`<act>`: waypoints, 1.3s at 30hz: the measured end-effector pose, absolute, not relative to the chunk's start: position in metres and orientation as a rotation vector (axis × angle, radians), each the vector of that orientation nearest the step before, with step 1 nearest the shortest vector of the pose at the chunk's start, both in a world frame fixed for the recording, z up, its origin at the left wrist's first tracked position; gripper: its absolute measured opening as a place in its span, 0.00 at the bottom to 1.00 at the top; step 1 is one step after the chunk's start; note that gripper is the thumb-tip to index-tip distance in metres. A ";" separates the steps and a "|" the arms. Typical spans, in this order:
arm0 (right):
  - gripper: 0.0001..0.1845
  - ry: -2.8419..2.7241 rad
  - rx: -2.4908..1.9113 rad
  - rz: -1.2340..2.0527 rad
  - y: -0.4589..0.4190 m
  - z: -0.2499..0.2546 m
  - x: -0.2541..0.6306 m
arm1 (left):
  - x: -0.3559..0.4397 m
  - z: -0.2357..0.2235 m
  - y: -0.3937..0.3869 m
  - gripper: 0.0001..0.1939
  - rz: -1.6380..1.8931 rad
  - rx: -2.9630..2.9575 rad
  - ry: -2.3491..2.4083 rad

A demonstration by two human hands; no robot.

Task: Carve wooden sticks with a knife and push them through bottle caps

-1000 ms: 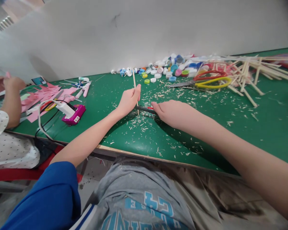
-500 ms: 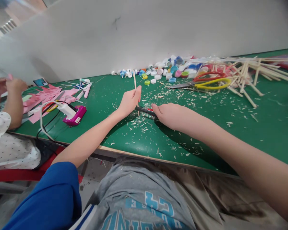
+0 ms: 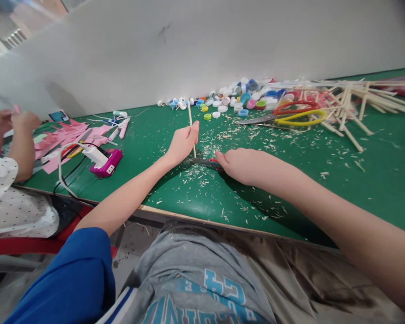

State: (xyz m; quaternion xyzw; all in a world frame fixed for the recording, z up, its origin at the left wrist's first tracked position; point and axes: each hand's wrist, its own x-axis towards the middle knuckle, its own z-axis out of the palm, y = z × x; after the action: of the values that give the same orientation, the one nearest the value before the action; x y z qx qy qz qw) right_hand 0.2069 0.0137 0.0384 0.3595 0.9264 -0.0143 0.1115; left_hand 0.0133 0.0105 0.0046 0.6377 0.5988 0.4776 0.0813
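Observation:
My left hand [image 3: 183,143] is closed round a thin wooden stick [image 3: 190,114], which stands nearly upright with its lower end close to the table. In my right hand [image 3: 239,165] is a black utility knife [image 3: 208,163] with a red part near the thumb. Its dark blade lies across the lower end of the stick, just below my left hand. Pale wood shavings [image 3: 205,183] are scattered on the green table [image 3: 175,198] around both hands.
Bottle caps [image 3: 226,100] heap along the grey wall. Red-and-yellow-handled scissors [image 3: 300,118] lie beside piled wooden sticks [image 3: 353,108]. A magenta power adapter [image 3: 108,164] with cables and pink paper [image 3: 64,137] lie left, near another person's hands [image 3: 23,120].
My right hand and the knife have moved slightly down along the stick, toward its lower end. My left hand keeps its hold on the stick in nearly the same place.

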 end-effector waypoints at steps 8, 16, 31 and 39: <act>0.33 2.826 1.128 -0.169 0.031 0.033 0.211 | 0.013 0.005 0.011 0.30 1.415 1.913 1.791; 0.32 2.779 0.994 0.011 0.029 0.029 0.210 | 0.012 0.005 0.011 0.31 1.419 1.918 1.794; 0.30 2.791 1.079 0.024 0.025 0.030 0.209 | 0.014 0.007 0.009 0.30 1.409 1.922 1.798; 0.31 2.780 1.201 -0.070 0.021 0.032 0.206 | 0.013 0.006 0.010 0.30 1.397 1.923 1.812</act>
State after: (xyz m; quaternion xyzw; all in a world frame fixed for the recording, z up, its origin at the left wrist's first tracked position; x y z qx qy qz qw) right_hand 0.2055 0.0212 0.0321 0.3959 0.9163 -0.0231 0.0563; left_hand 0.0126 0.0098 0.0058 0.6414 0.6045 0.4661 0.0764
